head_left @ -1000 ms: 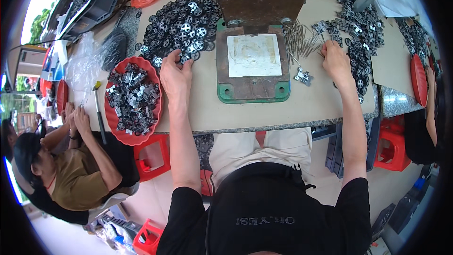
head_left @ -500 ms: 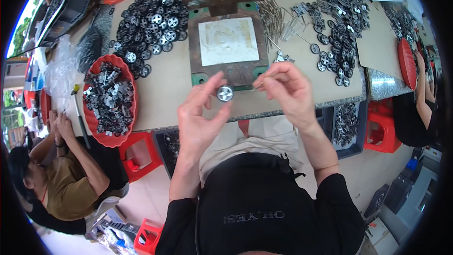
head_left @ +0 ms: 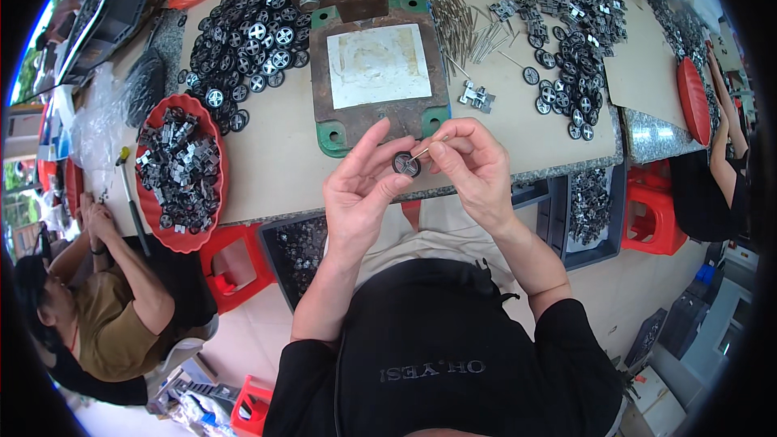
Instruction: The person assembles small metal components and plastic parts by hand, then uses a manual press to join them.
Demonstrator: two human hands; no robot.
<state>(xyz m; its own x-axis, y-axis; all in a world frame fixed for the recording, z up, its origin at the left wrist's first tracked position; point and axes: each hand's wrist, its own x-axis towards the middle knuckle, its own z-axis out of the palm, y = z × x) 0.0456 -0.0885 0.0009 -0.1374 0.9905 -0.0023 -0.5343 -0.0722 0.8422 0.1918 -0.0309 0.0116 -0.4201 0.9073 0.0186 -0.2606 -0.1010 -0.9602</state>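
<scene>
Wheel [head_left: 402, 167], black-tyred with silver spokes, pinched between thumb and fingers of the left hand [head_left: 356, 201]; the right hand [head_left: 479, 182] grips a thin metal rod [head_left: 422, 150] in closed fingertips, its end at the hub, near the green-cornered metal base [head_left: 320, 73].

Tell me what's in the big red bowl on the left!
The bowl is heaped with small black and silver parts. The top ones show; anything underneath, and the bowl's bottom, is covered, so I can't tell what's there.
</scene>
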